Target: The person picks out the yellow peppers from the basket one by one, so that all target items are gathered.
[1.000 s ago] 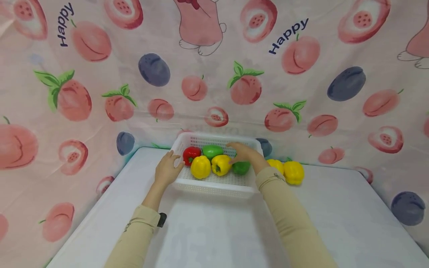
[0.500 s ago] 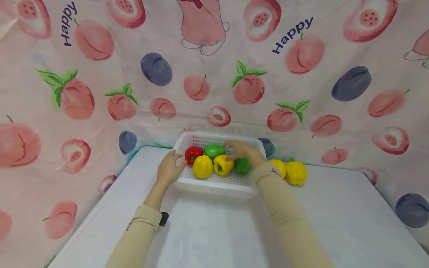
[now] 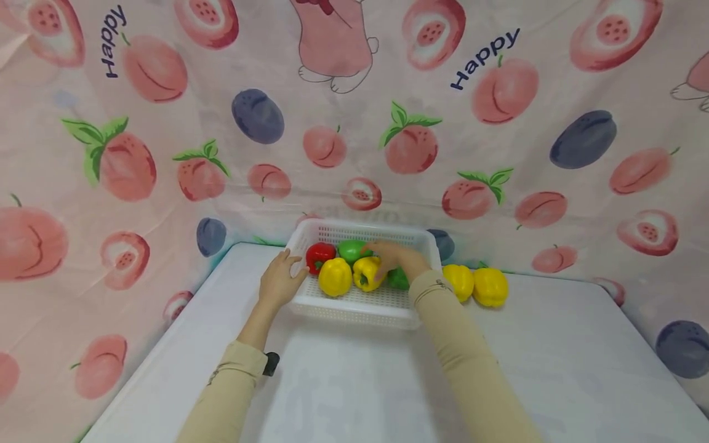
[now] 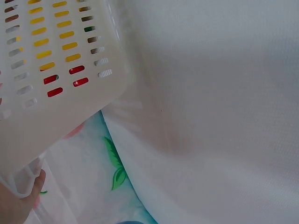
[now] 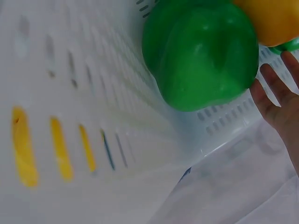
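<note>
A white perforated basket [image 3: 354, 315] holds several bell peppers. My left hand [image 3: 279, 277] grips the basket's left rim, and a finger shows over that rim in the left wrist view. My right hand [image 3: 394, 255] reaches inside the basket with fingers spread, above a yellow bell pepper [image 3: 364, 274] and beside a green bell pepper [image 5: 205, 56]. Its fingertips are close to that green pepper in the right wrist view; whether they touch is unclear. Further left are another green bell pepper [image 3: 350, 250], a yellow bell pepper [image 3: 335, 278] and a red bell pepper [image 3: 317, 255].
Two more yellow bell peppers [image 3: 490, 287] stand on the white table [image 3: 343, 381] just right of the basket. A fruit-printed cloth [image 3: 343, 111] hangs close behind the basket and along the sides of the table.
My right hand has moved slightly left and lower inside the basket, toward the green and yellow peppers. My left hand stays at the rim. The view has shifted slightly.
</note>
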### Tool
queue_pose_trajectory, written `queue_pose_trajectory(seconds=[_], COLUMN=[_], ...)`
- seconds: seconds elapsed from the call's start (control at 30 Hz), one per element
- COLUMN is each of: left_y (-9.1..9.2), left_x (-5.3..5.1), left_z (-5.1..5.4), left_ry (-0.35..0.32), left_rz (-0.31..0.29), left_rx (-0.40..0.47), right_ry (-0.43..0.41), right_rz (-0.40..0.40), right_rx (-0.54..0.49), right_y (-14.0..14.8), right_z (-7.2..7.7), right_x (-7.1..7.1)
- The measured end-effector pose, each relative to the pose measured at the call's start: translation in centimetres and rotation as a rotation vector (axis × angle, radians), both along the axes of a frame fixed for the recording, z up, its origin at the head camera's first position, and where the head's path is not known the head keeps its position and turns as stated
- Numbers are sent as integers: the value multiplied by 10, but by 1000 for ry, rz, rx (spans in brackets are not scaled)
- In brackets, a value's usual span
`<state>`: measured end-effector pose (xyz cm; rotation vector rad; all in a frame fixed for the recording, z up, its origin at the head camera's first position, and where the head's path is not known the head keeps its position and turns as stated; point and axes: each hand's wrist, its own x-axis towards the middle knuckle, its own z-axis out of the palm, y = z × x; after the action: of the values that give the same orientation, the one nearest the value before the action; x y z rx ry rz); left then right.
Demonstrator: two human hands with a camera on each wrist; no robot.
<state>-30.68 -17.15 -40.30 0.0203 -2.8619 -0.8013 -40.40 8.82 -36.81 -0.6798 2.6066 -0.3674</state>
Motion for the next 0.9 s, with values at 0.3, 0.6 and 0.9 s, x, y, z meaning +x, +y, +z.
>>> queue_pose_trajectory(seconds=[0.3, 0.6, 0.9], left_y=[1, 3, 3], left_x=[-1, 0, 0], left_z=[0, -1, 1], left_ry=[20, 9, 17], left_rz=[12, 17, 16], left_rx=[-2, 0, -4], right_ry=[-9, -38, -39], right_rz=[16, -20, -31], right_rx=[26, 65, 68], right_y=[-1, -4, -5], right_z=[-5, -10, -12], right_x=[-2, 0, 0])
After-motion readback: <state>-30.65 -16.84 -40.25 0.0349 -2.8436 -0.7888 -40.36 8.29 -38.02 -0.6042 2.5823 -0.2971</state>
